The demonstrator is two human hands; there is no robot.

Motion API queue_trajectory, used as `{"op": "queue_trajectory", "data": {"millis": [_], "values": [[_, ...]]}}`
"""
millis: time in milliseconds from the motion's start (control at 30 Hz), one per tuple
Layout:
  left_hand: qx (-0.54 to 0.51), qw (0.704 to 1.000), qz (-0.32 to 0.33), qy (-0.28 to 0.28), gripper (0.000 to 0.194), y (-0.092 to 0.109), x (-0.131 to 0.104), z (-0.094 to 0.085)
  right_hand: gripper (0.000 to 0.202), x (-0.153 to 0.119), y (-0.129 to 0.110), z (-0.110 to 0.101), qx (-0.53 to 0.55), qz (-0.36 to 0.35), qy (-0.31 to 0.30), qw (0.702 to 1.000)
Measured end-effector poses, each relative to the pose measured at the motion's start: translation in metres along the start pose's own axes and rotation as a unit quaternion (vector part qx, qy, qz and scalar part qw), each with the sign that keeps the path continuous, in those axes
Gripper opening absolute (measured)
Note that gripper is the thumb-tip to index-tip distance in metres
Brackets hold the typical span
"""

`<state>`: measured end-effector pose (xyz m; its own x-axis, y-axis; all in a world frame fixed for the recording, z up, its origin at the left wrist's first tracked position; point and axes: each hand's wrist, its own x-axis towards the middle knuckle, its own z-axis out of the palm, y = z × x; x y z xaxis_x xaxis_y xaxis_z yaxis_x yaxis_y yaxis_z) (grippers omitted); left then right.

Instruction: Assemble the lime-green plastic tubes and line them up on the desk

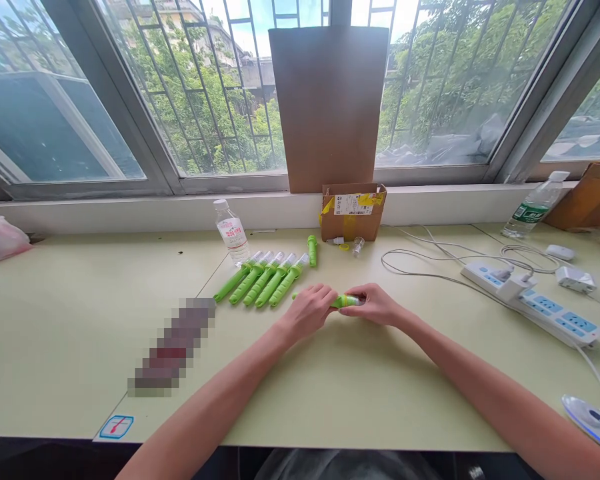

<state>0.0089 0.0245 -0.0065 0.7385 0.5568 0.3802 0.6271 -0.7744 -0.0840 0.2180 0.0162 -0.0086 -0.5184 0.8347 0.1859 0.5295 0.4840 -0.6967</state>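
Head view, looking down on a pale green table [420, 387]. I have both bare hands near the middle of it, working at one green tube [349, 301] that lies roughly crosswise between them. Left hand [311, 311]: closed round the tube's body, back of the hand up, most of the tube hidden beneath it. Right hand [377, 305]: fingers curled in, pinching the ringed end; from my angle I can't make out exactly how the fingertips sit.

To the left, five more green tubes [264, 283] lie slanted side by side, clear ends pointing away from me. A bottle with a pink-lettered label [233, 233] stands just behind them. A shorter green piece [313, 252] is apart from the row, near a small carton [350, 230]. In front of that carton I note a yellow ring [345, 247] and a clear cap [359, 248]. Right side: white power strip [545, 308], plugs in it.
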Motion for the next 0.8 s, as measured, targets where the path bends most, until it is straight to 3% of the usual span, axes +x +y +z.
{"op": "queue_trajectory", "data": {"millis": [133,200,300,367,433,500,567,667,800], "values": [[0.023,1.0,-0.006,-0.016,0.009,-0.001,0.001,0.004,0.029,0.0,0.007,0.009,-0.169,-0.048,0.084,0.981],[-0.025,0.998,-0.047,-0.038,0.008,-0.003,0.0,0.003,0.027,0.0,0.01,0.012,-0.272,-0.098,0.112,0.951],[-0.145,0.981,-0.108,-0.066,0.024,-0.004,-0.002,-0.005,0.022,0.0,0.013,0.008,-0.373,-0.186,0.125,0.9],[-0.241,0.957,-0.135,-0.091,0.033,-0.004,-0.002,-0.013,0.021,-0.001,0.014,0.002,-0.412,-0.221,0.134,0.873],[-0.355,0.911,-0.156,-0.14,0.037,-0.005,-0.002,-0.02,0.026,-0.001,0.013,-0.002,-0.433,-0.242,0.141,0.857],[-0.441,0.864,-0.171,-0.175,0.038,-0.006,-0.001,-0.023,0.03,-0.002,0.013,-0.004,-0.441,-0.256,0.14,0.849],[-0.476,0.844,-0.179,-0.173,0.036,-0.007,-0.001,-0.023,0.031,-0.002,0.013,-0.002,-0.446,-0.263,0.134,0.845],[-0.465,0.854,-0.177,-0.15,0.03,-0.007,-0.001,-0.02,0.029,-0.003,0.015,0.003,-0.453,-0.264,0.123,0.843],[-0.387,0.9,-0.163,-0.119,0.02,-0.004,-0.002,-0.017,0.026,-0.004,0.018,0.008,-0.455,-0.253,0.116,0.846]]}}
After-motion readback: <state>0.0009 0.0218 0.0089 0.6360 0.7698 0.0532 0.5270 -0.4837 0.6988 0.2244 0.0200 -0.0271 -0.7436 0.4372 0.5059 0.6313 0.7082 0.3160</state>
